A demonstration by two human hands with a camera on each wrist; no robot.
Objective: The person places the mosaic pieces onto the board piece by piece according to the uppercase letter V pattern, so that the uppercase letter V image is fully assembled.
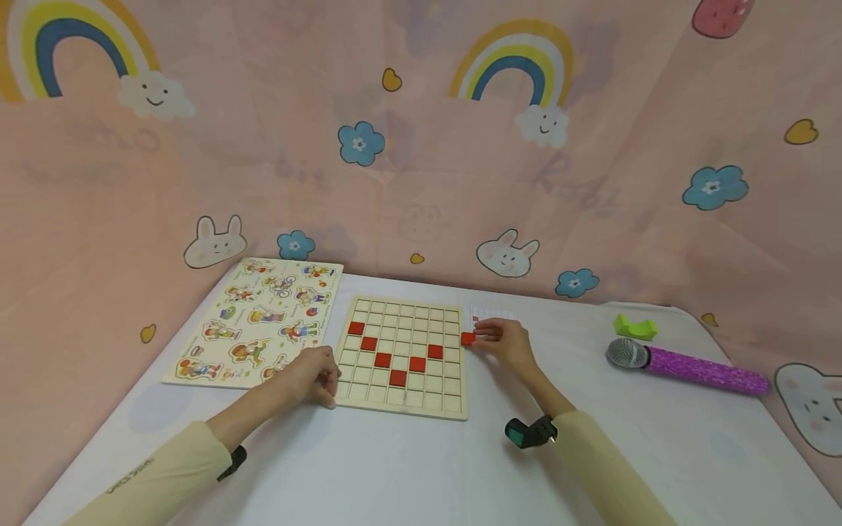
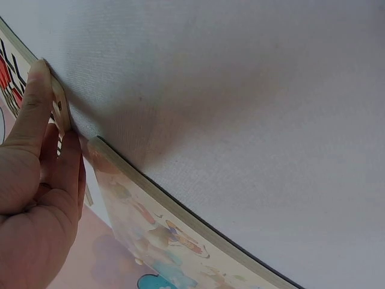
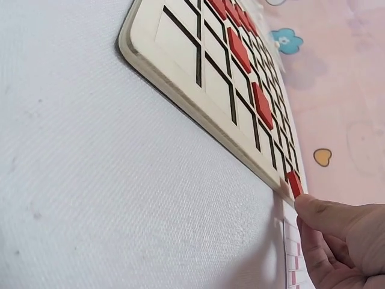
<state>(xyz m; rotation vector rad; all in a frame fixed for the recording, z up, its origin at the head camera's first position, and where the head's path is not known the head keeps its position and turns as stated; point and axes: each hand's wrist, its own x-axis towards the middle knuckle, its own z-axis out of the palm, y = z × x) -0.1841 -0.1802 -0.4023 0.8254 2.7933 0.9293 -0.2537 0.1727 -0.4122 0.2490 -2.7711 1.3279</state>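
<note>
A wooden grid board [image 1: 434,401] lies on the table, with several red square tiles [image 1: 382,360] set in its cells in a V-like pattern. My left hand [image 1: 312,376] grips the board's near left corner; in the left wrist view the thumb [image 2: 35,99] lies on top of the edge and the fingers are against its side. At the board's right edge, my right hand [image 1: 505,345] pinches a red square tile [image 3: 295,184] between thumb and fingertips. The held tile overlaps the rim in the head view.
A picture puzzle board [image 1: 217,310] with cartoon figures lies left of the grid board. Partly behind the right hand is a paper card [image 3: 293,256] with a printed grid. Farther right are a purple microphone [image 1: 704,370] and a green curved block [image 1: 635,328]. A pink curtain [image 1: 421,197] hangs behind.
</note>
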